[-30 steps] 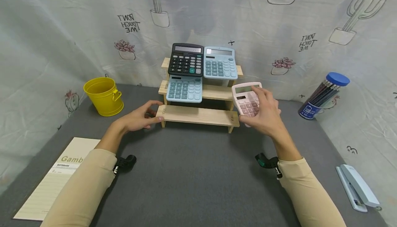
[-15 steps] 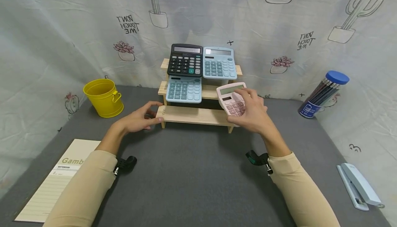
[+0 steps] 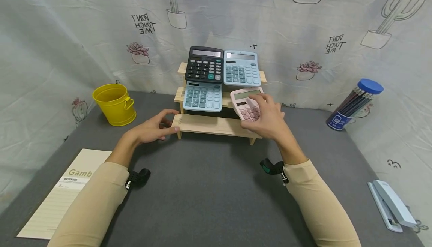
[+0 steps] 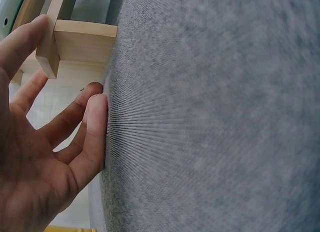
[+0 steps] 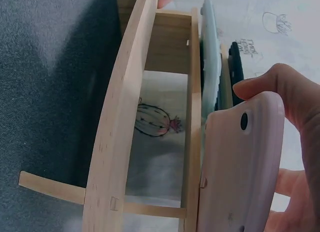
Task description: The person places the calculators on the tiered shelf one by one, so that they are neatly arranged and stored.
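My right hand (image 3: 270, 119) holds a pink calculator (image 3: 245, 105) by its side edge, face up and tilted, at the right part of the stepped wooden rack (image 3: 216, 124). In the right wrist view the calculator's back (image 5: 235, 162) is against or close to the middle plank's edge; contact is hard to tell. My left hand (image 3: 152, 129) grips the left end of the lowest plank between thumb and index finger, the other fingers beside it. A light blue calculator (image 3: 202, 99) leans on the middle step. On the top step stand a black calculator (image 3: 204, 65) and another light blue calculator (image 3: 241, 69).
A yellow bucket (image 3: 114, 106) stands left of the rack. A notebook (image 3: 64, 198) lies at the front left, partly under the left forearm. At the right are a blue-lidded pencil tub (image 3: 352, 104) and a light blue stapler (image 3: 393, 205). Printed cloth hangs behind.
My right hand has brought the pink calculator leftward from beside the rack to the middle step's right part. The left hand keeps its place on the rack's end.
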A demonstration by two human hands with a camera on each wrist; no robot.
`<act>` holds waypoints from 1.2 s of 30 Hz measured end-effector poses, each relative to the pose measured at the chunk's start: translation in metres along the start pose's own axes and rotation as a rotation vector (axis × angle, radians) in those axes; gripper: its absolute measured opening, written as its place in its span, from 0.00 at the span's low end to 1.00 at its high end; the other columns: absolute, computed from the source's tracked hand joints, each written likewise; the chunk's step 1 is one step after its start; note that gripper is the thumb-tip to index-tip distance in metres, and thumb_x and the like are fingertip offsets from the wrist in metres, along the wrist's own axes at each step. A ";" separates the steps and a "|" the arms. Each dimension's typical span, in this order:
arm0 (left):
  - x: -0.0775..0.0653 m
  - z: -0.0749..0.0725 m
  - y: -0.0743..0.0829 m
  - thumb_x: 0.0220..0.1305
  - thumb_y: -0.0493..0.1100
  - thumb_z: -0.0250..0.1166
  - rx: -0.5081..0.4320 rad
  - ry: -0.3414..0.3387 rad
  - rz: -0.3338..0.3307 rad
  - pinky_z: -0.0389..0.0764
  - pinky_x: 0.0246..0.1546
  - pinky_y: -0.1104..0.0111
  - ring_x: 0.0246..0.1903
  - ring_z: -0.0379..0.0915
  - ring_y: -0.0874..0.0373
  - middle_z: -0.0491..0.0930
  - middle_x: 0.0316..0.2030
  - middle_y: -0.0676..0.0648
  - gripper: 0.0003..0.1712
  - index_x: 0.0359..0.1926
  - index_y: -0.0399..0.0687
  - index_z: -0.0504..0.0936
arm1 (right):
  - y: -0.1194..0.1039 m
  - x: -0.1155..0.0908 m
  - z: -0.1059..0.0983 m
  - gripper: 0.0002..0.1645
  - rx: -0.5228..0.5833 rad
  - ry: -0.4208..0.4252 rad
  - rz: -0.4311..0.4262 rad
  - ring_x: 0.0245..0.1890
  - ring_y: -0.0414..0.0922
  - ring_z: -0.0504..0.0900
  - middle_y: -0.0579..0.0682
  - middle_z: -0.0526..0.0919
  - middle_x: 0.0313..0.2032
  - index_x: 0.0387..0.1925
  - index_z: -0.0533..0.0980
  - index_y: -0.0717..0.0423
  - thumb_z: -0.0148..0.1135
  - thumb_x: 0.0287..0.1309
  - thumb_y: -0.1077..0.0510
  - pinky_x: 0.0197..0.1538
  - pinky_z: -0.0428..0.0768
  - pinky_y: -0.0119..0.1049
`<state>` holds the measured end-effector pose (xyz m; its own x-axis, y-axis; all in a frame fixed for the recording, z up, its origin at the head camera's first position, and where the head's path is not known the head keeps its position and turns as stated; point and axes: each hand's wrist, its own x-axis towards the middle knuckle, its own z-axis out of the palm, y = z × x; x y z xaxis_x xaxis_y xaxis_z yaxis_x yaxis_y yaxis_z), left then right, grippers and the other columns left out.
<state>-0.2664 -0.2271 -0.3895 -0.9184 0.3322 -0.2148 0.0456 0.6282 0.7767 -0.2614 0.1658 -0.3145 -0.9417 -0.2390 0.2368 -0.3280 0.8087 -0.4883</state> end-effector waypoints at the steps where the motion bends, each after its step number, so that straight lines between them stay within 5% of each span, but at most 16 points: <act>1: 0.001 0.000 0.000 0.67 0.69 0.64 -0.001 -0.002 0.000 0.84 0.49 0.55 0.60 0.73 0.38 0.65 0.68 0.33 0.47 0.78 0.68 0.52 | 0.000 0.001 0.000 0.53 -0.003 -0.003 0.004 0.59 0.65 0.63 0.57 0.60 0.74 0.73 0.67 0.42 0.76 0.43 0.44 0.52 0.61 0.60; 18: 0.000 0.000 0.001 0.68 0.68 0.64 -0.009 -0.001 0.007 0.84 0.49 0.55 0.60 0.73 0.39 0.66 0.67 0.33 0.46 0.78 0.67 0.52 | -0.022 0.011 0.017 0.45 -0.064 0.040 0.067 0.63 0.64 0.64 0.55 0.66 0.71 0.65 0.74 0.44 0.73 0.45 0.36 0.56 0.63 0.62; 29: 0.002 0.000 0.000 0.67 0.69 0.64 -0.012 -0.005 0.005 0.84 0.50 0.55 0.60 0.73 0.38 0.65 0.68 0.33 0.46 0.78 0.68 0.52 | -0.025 0.021 0.026 0.49 -0.101 0.081 0.090 0.69 0.64 0.62 0.52 0.66 0.73 0.70 0.73 0.40 0.69 0.50 0.25 0.62 0.63 0.65; 36: 0.001 0.000 0.000 0.68 0.68 0.64 -0.013 -0.001 0.010 0.84 0.49 0.55 0.59 0.74 0.39 0.66 0.67 0.33 0.46 0.78 0.67 0.52 | -0.027 0.025 0.014 0.52 -0.164 -0.080 0.037 0.73 0.71 0.59 0.58 0.61 0.77 0.75 0.67 0.48 0.61 0.59 0.23 0.65 0.63 0.71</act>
<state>-0.2674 -0.2265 -0.3900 -0.9174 0.3396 -0.2075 0.0501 0.6159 0.7862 -0.2773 0.1306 -0.3077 -0.9580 -0.2440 0.1507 -0.2826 0.8929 -0.3506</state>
